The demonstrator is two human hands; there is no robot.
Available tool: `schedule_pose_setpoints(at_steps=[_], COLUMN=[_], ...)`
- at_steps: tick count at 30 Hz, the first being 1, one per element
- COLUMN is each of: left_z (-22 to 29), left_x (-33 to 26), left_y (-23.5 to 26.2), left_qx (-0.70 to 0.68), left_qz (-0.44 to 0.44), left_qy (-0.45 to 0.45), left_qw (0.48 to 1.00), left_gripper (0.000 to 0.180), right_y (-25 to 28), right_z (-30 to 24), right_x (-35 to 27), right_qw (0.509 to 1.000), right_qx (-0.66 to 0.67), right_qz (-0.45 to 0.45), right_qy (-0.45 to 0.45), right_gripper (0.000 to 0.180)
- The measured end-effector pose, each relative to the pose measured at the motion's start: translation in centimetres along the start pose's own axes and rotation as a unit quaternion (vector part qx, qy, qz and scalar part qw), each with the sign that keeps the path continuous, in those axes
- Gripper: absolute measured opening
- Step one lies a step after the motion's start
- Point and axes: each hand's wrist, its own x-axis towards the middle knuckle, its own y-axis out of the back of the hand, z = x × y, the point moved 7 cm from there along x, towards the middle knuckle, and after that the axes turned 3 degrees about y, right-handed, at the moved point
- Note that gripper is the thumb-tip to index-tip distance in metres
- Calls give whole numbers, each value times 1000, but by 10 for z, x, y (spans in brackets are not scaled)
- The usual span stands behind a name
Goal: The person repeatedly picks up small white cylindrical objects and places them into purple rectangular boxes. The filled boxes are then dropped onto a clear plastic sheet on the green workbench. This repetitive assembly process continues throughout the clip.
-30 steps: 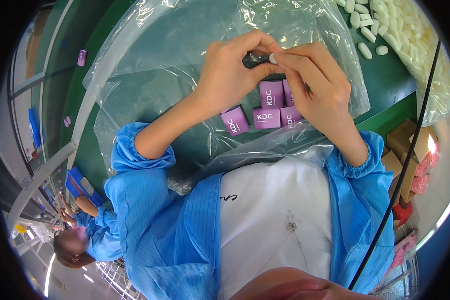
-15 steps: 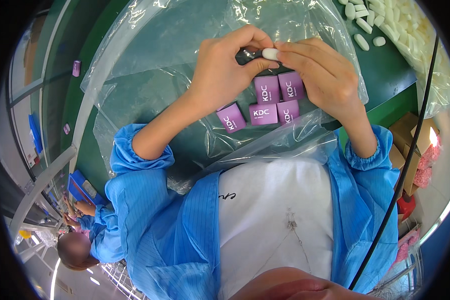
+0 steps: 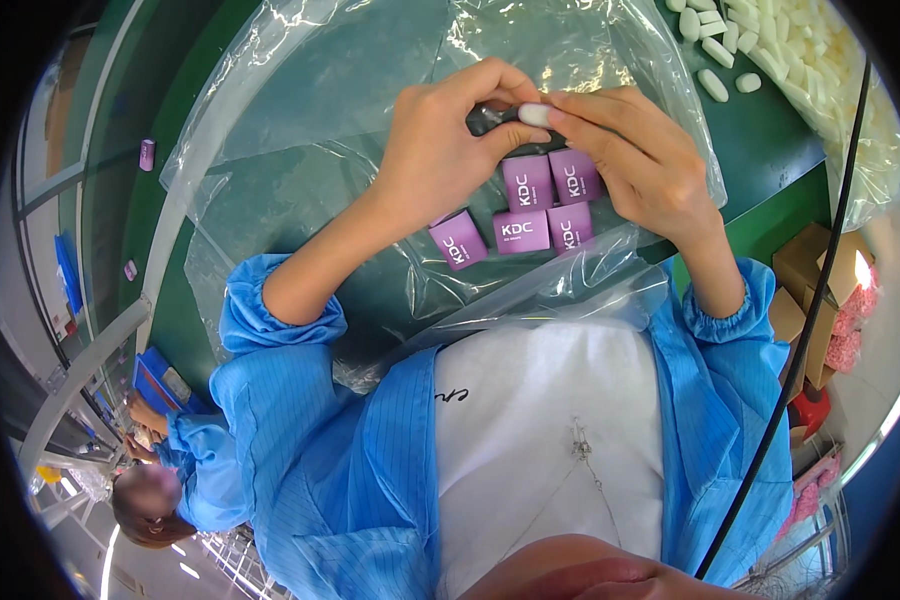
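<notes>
My left hand (image 3: pixel 435 130) and my right hand (image 3: pixel 645 155) meet above a clear plastic sheet. Between their fingertips is a small white rounded plug (image 3: pixel 536 115). Thumb and curled forefinger of the left hand close about its left side, beside something dark that the fingers half hide. The right hand pinches the plug's other end. Just below the hands lie several purple printed boxes (image 3: pixel 521 231), four bunched together and one purple box (image 3: pixel 457 240) tilted apart on the left.
Loose white plugs (image 3: pixel 713 85) lie on the green table at the upper right, beside a clear bag (image 3: pixel 820 90) full of them. Cardboard boxes (image 3: pixel 805 255) and pink pieces stand low at the right. A co-worker in blue (image 3: pixel 195 460) is at the lower left.
Both hands stay together at the white plug, with only slight finger movement. The whole view has shifted a little. The co-worker's arms have moved slightly.
</notes>
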Motion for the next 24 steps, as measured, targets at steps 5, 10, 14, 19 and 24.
schedule_pose_setpoints(at_steps=[5, 10, 14, 19, 24], left_z=[2, 5, 8, -77, -210], left_x=[-1, 0, 0, 9, -5], left_y=[-1, 2, 83, 282, 372], left_qx=[-3, 10, 35, 182, 223], left_qz=[6, -8, 143, 299, 196], left_qy=[-12, -17, -80, 34, 162], left_qw=[1000, 1000, 986, 936, 941], left_gripper=[25, 27, 24, 32, 33], right_y=[0, 15, 77, 105, 87], right_z=[0, 0, 18, 66, 76], right_x=[-5, -5, -22, -59, -74], right_qw=[1000, 998, 973, 925, 938], right_qx=[-10, -8, -35, -213, -215], right_qz=[5, 53, 179, 84, 78], right_qy=[3, -19, -143, -303, -262], right_gripper=[32, 25, 19, 18, 13])
